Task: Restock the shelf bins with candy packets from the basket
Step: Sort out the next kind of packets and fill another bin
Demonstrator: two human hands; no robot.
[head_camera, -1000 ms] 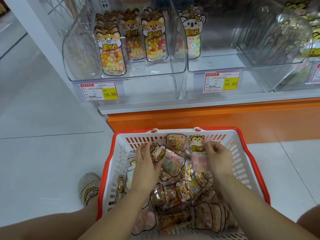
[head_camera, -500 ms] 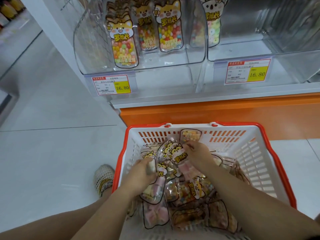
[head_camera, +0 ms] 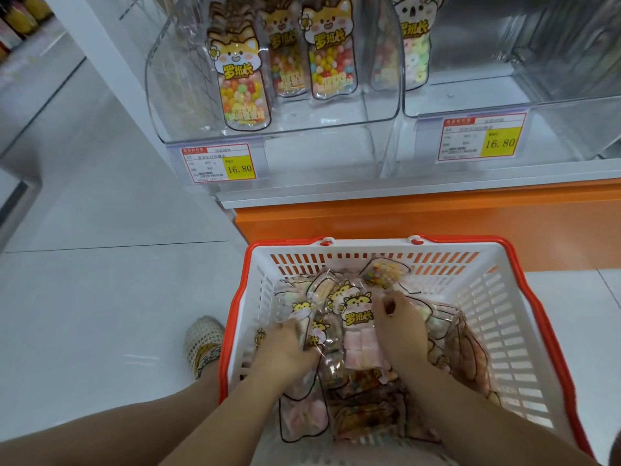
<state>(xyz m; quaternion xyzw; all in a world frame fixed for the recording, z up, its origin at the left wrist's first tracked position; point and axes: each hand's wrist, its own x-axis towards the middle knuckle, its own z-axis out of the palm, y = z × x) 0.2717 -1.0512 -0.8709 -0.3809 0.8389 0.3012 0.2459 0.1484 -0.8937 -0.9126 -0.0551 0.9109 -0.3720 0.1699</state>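
Observation:
A white basket [head_camera: 497, 317] with an orange rim sits on the floor and holds several clear candy packets with a cartoon dog label. My left hand [head_camera: 285, 349] is down in the left side of the pile, its fingers curled round a packet's edge. My right hand [head_camera: 400, 327] grips the side of a packet of pink marshmallows [head_camera: 358, 334] in the middle. Above, the left clear bin [head_camera: 168, 105] has standing packets of coloured candy [head_camera: 242, 89]. The bin to its right [head_camera: 470, 95] holds a koala-labelled packet [head_camera: 415, 42].
Price tags reading 16.80 [head_camera: 221, 164] hang under the bins, above the orange shelf base [head_camera: 403, 216]. A foot in a woven shoe [head_camera: 203, 344] rests left of the basket. White floor tiles [head_camera: 100, 297] spread to the left. Another shelf [head_camera: 20, 15] stands at far left.
My view has shifted so shelf and basket sit further right. Both hands have moved closer together in the pile, and the right hand now holds the marshmallow packet.

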